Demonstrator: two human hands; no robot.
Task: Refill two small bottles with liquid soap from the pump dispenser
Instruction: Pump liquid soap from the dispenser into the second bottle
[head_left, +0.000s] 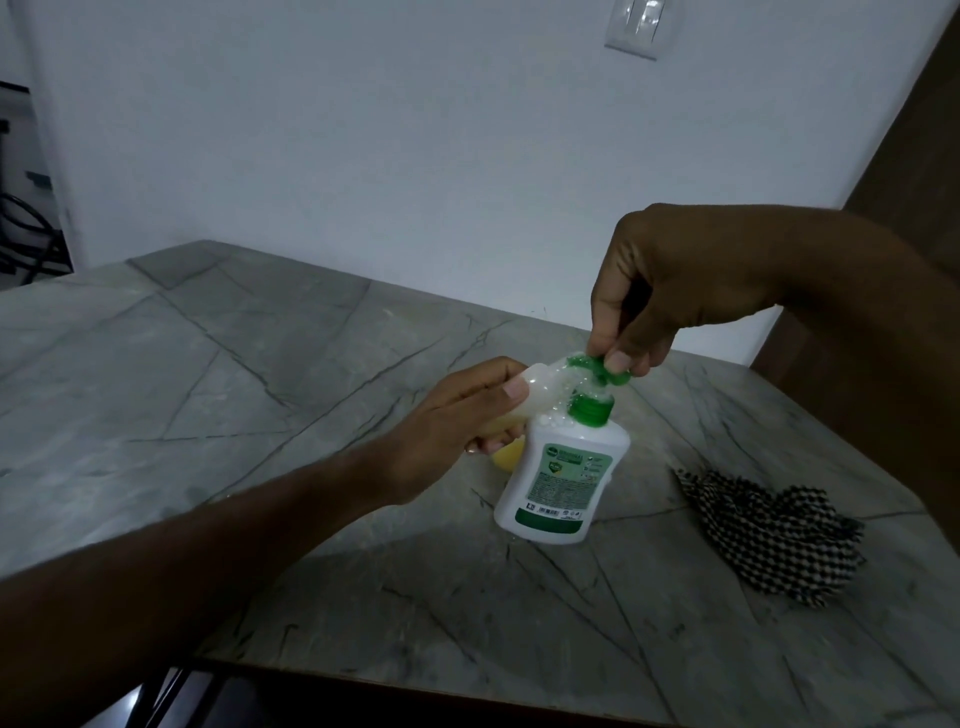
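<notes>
A white pump dispenser (558, 473) with a green label stands on the marble table (208, 364), leaning slightly. Its green pump head (605, 371) is pinched between the thumb and fingers of my right hand (670, 283), which comes down from above. My left hand (457, 415) grips a small translucent bottle (540, 395) and holds it tilted, with its mouth under the pump's spout. Foamy soap bubbles cling around the spout and the dispenser's shoulder. A small yellow object (506, 457) peeks out below my left hand, partly hidden; I cannot tell what it is.
A black-and-white checked cloth (769, 535) lies crumpled on the table to the right of the dispenser. A white wall with a switch plate (641, 26) rises behind. The table's front edge runs along the bottom of the view.
</notes>
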